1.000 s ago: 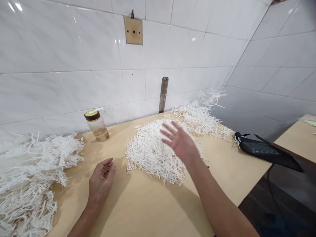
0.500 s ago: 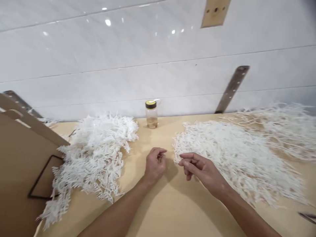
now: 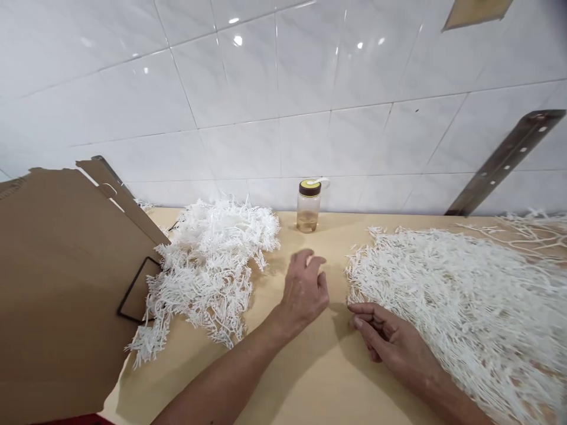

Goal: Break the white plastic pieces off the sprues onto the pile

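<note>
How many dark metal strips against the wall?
2. Right strip, beyond the right-hand white pile; left strip, partly hidden by the cardboard. The cardboard may hide others.

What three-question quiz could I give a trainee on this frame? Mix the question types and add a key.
1. Fill the gap: in the picture, the cardboard is to the ___ of the bottle.
2. True or false: the left hand is apart from the bottle.
3. Which is nearest the right hand: A) bottle, B) cardboard, C) white strands?

Key: 1 left; 2 true; 3 C.
</note>
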Motion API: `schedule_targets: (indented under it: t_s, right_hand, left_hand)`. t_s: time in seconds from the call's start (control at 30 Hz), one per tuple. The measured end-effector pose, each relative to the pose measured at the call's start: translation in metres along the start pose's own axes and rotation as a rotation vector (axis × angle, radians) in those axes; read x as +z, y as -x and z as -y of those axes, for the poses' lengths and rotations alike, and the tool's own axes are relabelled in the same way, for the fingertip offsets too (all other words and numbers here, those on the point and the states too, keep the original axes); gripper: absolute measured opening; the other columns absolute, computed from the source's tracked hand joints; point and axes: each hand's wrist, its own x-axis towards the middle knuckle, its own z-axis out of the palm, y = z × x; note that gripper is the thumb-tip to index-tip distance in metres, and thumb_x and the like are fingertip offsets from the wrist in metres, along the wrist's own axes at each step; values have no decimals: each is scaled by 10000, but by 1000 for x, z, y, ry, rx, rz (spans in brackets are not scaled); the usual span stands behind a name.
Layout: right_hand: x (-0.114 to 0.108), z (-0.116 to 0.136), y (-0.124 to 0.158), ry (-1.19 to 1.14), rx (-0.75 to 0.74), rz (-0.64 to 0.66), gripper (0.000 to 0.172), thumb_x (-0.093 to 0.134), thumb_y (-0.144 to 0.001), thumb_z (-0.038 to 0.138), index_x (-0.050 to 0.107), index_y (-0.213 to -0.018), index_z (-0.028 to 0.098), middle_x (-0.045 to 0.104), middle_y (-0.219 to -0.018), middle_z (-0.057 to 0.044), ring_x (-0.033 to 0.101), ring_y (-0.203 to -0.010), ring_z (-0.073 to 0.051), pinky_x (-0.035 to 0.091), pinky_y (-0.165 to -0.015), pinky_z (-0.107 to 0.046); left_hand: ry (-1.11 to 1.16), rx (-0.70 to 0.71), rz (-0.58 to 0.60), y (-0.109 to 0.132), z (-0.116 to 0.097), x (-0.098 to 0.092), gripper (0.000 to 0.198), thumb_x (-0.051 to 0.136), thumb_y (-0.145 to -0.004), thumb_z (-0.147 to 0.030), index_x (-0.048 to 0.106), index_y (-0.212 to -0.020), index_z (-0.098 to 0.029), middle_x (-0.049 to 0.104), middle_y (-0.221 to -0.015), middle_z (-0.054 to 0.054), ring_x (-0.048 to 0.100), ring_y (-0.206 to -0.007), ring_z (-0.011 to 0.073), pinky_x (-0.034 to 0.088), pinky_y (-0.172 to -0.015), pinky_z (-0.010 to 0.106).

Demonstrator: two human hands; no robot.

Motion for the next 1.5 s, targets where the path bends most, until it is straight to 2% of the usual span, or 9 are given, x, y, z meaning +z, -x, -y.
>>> schedule_targets:
  t_s: [0.1, 0.2, 0.37, 0.53, 0.8, 1.07, 1.2, 1.37, 1.5]
  right_hand:
    - [1, 1, 1, 55, -12, -15, 484, 615, -810, 588, 670, -1055, 174, 679, -817, -61, 500, -489, -115, 439, -448, -274]
    - [2, 0, 1, 84, -18, -31, 457, 613, -804, 581, 685, -1023, 186, 695, -845, -73, 534, -520, -133, 440, -446, -273]
    - [4, -3, -1, 82, -22, -40, 461, 595, -800, 596, 690, -1013, 197, 693, -830, -70, 587, -576, -166, 444, -430, -262]
    - [1, -9, -3, 142, -42, -17, 462, 594, -812, 600, 695, -1025, 204, 708, -854, -72, 627, -620, -179, 466, -442, -253]
    - [-6, -15, -11, 204, -81, 72, 386, 637, -803, 548, 717, -1001, 226, 746, -897, -72, 698, -838, -236, 576, -747, -314]
    - [5, 9, -11, 143, 46, 304, 403, 558, -868, 572, 660, -999, 205, 611, -747, -8, 537, -529, -117, 459, -438, -222]
    - [23, 32, -25, -34, 0, 411, 447, 564, -877, 583, 638, -1062, 183, 602, -790, -28, 541, -568, -127, 488, -456, -245]
    - [53, 54, -51, -464, 107, 373, 363, 662, -788, 546, 667, -909, 204, 669, -857, -66, 643, -799, -211, 554, -647, -300]
    - [73, 51, -58, -523, 227, 513, 367, 601, -793, 569, 688, -913, 233, 686, -817, -77, 661, -898, -264, 547, -688, -336]
  left_hand:
    - [-263, -15, -111, -33, 14, -28, 387, 552, -854, -115, 564, -1235, -180, 449, -1393, 163, 379, -1367, 317, 409, -1089, 527]
    - [-489, -174, -57, -59, 39, -46, 647, 681, -774, -169, 451, -1379, -154, 326, -1504, 211, 224, -1437, 407, 330, -1113, 570]
    - [-642, -338, 96, -62, 72, -54, 538, 604, -791, -98, 497, -1319, -105, 627, -1121, 181, 549, -1120, 334, 428, -974, 471]
    - [-523, -327, -212, -63, 81, -72, 294, 529, -843, -112, 609, -1124, -144, 661, -1018, 134, 601, -1018, 278, 465, -894, 384]
    - [-146, -269, -670, -86, 74, -108, 238, 550, -856, -196, 572, -1092, -172, 640, -765, 10, 595, -644, 148, 447, -609, 243]
    - [-140, 72, -847, -92, 34, -143, 177, 513, -953, -318, 579, -1023, -169, 527, -670, -36, 476, -543, 88, 400, -553, 217]
    - [-98, 188, -655, -65, 7, -124, 190, 475, -960, -254, 554, -1119, -188, 612, -770, 16, 571, -612, 130, 487, -585, 262]
    - [-71, 303, 87, 4, -18, -66, 277, 505, -866, -143, 596, -1121, -201, 657, -1025, 124, 622, -1036, 267, 551, -879, 449]
    - [-66, 221, 162, 36, -16, -51, 588, 520, -797, -75, 485, -1374, -181, 399, -1477, 202, 330, -1418, 346, 415, -1081, 572]
